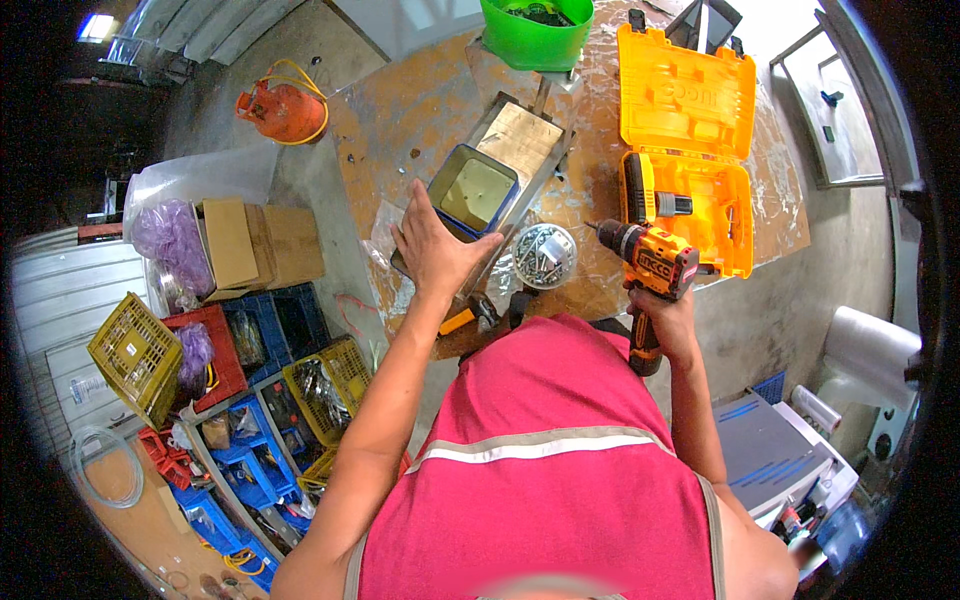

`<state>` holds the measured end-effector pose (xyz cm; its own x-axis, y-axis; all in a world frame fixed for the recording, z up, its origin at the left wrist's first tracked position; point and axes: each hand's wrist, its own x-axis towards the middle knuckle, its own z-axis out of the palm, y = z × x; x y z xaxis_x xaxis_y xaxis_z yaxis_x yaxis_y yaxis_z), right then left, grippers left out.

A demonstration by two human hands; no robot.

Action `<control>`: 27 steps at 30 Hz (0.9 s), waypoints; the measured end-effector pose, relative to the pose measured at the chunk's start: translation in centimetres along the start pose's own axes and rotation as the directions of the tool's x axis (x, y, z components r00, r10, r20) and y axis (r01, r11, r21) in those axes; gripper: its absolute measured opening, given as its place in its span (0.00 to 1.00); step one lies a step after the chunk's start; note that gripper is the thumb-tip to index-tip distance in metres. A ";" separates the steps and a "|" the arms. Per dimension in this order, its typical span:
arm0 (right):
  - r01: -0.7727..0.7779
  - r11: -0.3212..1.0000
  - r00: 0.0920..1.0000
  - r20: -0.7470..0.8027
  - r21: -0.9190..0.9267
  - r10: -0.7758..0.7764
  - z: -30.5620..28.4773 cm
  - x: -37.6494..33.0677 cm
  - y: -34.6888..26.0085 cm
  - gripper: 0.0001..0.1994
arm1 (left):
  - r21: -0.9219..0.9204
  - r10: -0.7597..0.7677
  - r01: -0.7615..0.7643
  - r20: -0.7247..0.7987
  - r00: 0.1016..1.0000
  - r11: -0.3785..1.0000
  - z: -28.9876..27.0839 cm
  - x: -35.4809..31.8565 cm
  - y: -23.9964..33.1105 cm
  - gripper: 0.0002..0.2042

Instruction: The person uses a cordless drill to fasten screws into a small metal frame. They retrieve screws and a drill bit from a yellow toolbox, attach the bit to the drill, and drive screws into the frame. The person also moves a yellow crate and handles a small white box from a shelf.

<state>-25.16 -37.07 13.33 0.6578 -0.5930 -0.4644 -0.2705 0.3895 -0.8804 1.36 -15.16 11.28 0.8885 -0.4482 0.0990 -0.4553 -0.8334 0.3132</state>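
Clearly, the orange-and-black cordless drill (660, 260) is held above the near right part of the table (385, 130), in the right hand (668, 315), whose fingers are curled firmly around its grip. Its chuck points left, and bold maker's lettering stands out on the side of its housing. The left hand (437, 245) is spread, thumb stretched away from the fingers, at the near side of a rectangular container (475, 187) with a dark blue rim and a pale inside; whether it presses on the container I cannot tell. Between the hands stands a round tub (545, 255) of loose metal screws with a whitish piece on top. Just beyond the container lies a wooden board (515, 135), and on the table's near edge is a tool with an orange handle (458, 321). To the right, an open yellow-orange case (690, 100) carries moulded lettering inside its lid; a battery pack (637, 187) sits at the left of its lower half. A bright green bucket (535, 40) stands at the far edge. Off to the left are an orange gas cylinder (283, 112) with a yellow hose, a cardboard box (285, 245) and a tilted yellow crate (135, 355) bearing a small white tag.
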 end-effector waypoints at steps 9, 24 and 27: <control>-0.013 0.999 1.000 0.007 -0.030 0.013 0.1 1.5 -0.2 0.19 | -0.022 0.032 -0.034 -0.075 0.997 0.999 0.3 0.4 0.4 0.63; -0.035 0.996 0.999 0.030 -0.080 0.038 -0.2 3.8 -0.5 0.20 | -0.007 0.034 -0.034 0.016 0.999 0.999 0.7 0.8 -0.1 0.64; -0.048 0.996 0.998 0.046 -0.070 0.051 -0.2 4.0 -0.6 0.21 | -0.006 0.034 -0.034 0.026 0.999 0.999 0.5 0.8 0.0 0.63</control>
<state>-22.48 -39.83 11.96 0.6748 -0.5393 -0.5038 -0.3500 0.3671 -0.8618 2.09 -15.69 10.87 0.8705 -0.4848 0.0848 -0.4849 -0.8156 0.3157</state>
